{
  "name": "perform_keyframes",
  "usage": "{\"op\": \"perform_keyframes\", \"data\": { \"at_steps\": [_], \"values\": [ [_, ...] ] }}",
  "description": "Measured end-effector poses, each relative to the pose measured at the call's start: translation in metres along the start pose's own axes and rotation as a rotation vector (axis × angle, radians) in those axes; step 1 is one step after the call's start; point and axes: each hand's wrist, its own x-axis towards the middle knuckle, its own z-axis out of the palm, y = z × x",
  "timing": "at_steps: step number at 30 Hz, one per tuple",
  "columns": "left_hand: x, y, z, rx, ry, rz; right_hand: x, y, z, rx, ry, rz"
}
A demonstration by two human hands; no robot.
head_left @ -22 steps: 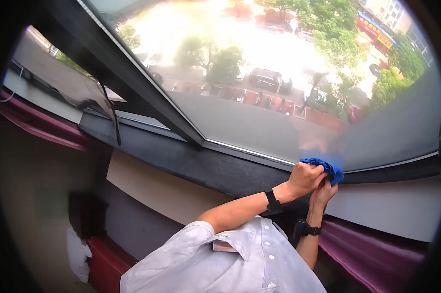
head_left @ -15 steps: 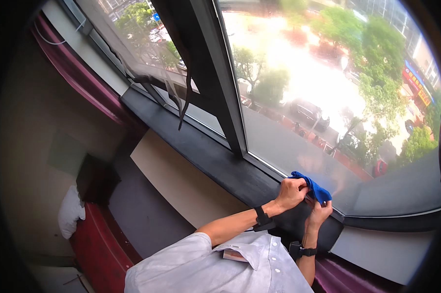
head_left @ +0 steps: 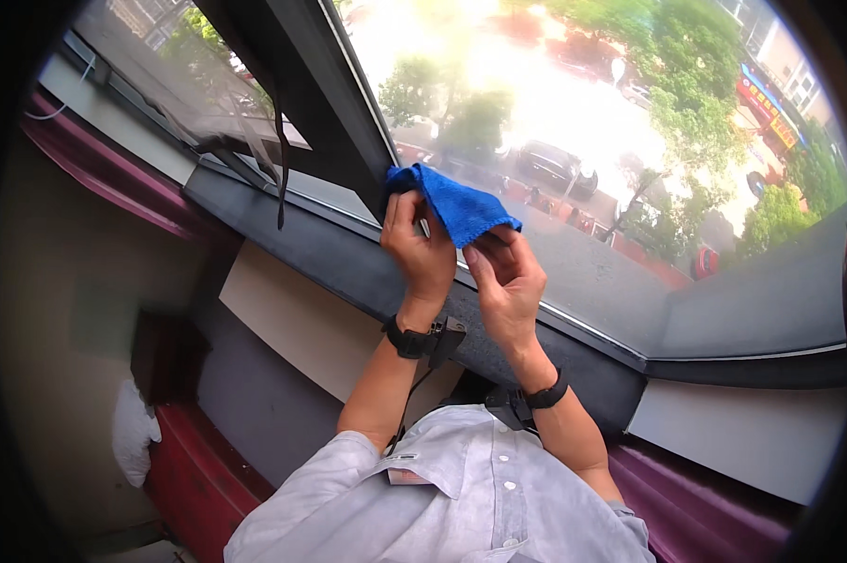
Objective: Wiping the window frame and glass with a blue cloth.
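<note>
The blue cloth (head_left: 461, 205) is held raised between both hands at the foot of the dark window post (head_left: 316, 98), above the inner edge of the sill (head_left: 334, 263). Contact between cloth and window pane (head_left: 583, 281) cannot be confirmed.

The left hand (head_left: 422, 251) is closed on the cloth's left end. The right hand (head_left: 513, 286) has its fingers curled beneath the right-hand corner; whether thumb and fingers pinch the fabric cannot be told. The hands stand slightly apart, with the cloth bridging them.

Compared with the frame half a second earlier, the cloth is displaced left along the sill: it was near the pane's lower right corner and now overlaps the foot of the post. It is also spread wider, a broad face and its stitched edge showing. The left forearm, formerly laid slantwise across the front of the shirt (head_left: 442, 469), now points up toward the sill; the right hand has shifted left with the cloth. The view has turned as well.

A black wristband (head_left: 408, 340) remains on the left wrist. The purple curtain (head_left: 695, 507) hangs below the sill's right end.
</note>
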Motion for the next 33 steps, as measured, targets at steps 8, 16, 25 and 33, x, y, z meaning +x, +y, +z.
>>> {"op": "perform_keyframes", "data": {
  "at_steps": [8,16,25,33],
  "values": [
    [-0.103,-0.083,-0.011,0.353,-0.154,-0.105,-0.045,0.114,-0.058,-0.217,-0.011,0.273],
    [-0.149,-0.064,0.008,0.214,-0.314,-0.271,-0.069,0.114,-0.109,-0.347,0.241,0.363],
    [-0.090,0.093,0.057,-0.281,-0.436,0.189,-0.059,-0.053,-0.135,-0.403,0.589,-0.296],
    [0.002,0.099,0.039,-0.137,-0.130,0.360,-0.007,-0.076,-0.047,-0.506,0.409,-0.452]
  ]
}}
